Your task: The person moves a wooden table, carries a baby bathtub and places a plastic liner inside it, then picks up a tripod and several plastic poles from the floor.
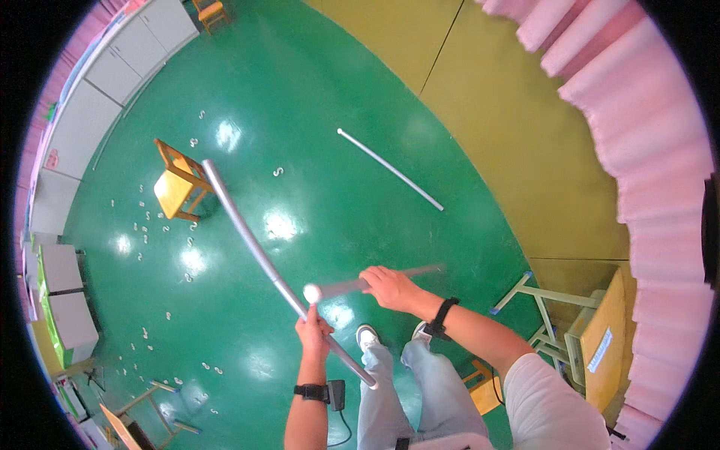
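My left hand (313, 332) is closed around a long silver pole (251, 241), which slants from the far left down toward my legs. A joint line shows partway along it. My right hand (388, 289) grips a second silver pole (341, 288), held nearly level and blurred toward its right end. The white round cap (312, 293) on its left end is right by the long pole, just above my left hand; whether they touch I cannot tell. Farther off, a thin silver pole (390, 169) with a white tip lies on the green floor.
Many small white S-shaped hooks (278, 172) are scattered over the green floor (300, 90), mostly at left. A wooden chair (177, 184) stands near the long pole's far end. Tipped desks lie at right (600, 337) and lower left (124, 427). Pink curtains (660, 135) hang at right; white cabinets (124, 64) line the left.
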`<action>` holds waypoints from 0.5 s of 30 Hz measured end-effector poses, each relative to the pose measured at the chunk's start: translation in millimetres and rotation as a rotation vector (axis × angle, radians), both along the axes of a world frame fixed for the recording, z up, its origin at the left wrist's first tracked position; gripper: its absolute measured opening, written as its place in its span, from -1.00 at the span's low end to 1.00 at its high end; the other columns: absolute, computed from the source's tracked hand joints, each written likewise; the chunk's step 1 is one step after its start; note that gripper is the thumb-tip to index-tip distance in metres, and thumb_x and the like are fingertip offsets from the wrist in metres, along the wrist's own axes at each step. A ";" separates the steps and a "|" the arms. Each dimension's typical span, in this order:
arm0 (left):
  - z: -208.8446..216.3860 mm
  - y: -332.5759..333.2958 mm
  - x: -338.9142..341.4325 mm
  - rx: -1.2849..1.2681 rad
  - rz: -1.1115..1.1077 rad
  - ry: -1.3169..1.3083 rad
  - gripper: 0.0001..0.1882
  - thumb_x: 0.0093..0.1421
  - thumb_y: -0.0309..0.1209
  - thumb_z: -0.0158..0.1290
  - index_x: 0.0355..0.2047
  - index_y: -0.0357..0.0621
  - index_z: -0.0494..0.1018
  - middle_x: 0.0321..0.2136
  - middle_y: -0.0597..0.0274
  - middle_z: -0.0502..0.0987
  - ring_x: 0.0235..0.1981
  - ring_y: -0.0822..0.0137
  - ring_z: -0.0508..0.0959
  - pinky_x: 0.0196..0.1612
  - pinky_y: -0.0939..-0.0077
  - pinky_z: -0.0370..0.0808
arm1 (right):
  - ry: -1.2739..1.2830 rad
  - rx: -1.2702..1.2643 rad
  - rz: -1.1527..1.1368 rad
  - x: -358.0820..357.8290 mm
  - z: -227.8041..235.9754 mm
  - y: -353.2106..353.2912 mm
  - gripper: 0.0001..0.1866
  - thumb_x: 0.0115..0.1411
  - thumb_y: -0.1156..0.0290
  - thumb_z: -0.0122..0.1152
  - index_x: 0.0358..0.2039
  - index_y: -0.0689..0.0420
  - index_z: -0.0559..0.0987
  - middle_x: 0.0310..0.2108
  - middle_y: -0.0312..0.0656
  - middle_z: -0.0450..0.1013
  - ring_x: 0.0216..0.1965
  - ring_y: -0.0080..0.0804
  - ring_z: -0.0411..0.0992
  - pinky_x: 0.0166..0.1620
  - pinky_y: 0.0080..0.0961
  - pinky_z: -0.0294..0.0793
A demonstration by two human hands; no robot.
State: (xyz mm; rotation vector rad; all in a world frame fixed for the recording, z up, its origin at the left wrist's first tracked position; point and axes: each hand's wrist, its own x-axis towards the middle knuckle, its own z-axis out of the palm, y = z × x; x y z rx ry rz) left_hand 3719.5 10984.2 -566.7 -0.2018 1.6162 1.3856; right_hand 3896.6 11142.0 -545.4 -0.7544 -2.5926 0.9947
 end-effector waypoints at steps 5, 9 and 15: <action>88.9 24.1 -5.3 -0.042 -0.113 -0.232 -0.52 0.14 0.03 0.10 -0.62 -0.04 0.23 -0.83 0.45 0.10 -0.83 0.49 0.13 -0.73 0.53 0.19 | 0.104 0.210 0.208 14.6 116.7 -14.0 -0.71 0.06 0.47 0.10 -0.16 0.19 0.43 -0.17 -0.11 0.42 -0.05 -0.20 0.41 0.07 -0.24 0.38; 120.1 48.4 3.2 -0.036 -0.183 -0.314 -0.50 0.09 0.07 0.13 -0.47 -0.13 0.27 -0.82 0.50 0.07 -0.83 0.54 0.11 -0.74 0.55 0.20 | 0.182 0.444 0.344 16.9 167.1 -9.5 -0.75 0.05 0.43 0.09 -0.20 0.13 0.45 -0.18 -0.18 0.41 0.03 -0.26 0.38 0.16 -0.17 0.31; 127.0 96.4 23.3 0.078 -0.270 -0.492 -0.29 0.03 0.23 0.09 -0.25 -0.27 0.28 -0.79 0.51 0.07 -0.82 0.56 0.09 -0.74 0.60 0.19 | 0.314 0.701 0.567 16.2 209.4 26.9 -0.80 0.03 0.38 0.12 -0.28 0.07 0.45 -0.21 -0.24 0.40 0.04 -0.26 0.34 0.19 -0.17 0.27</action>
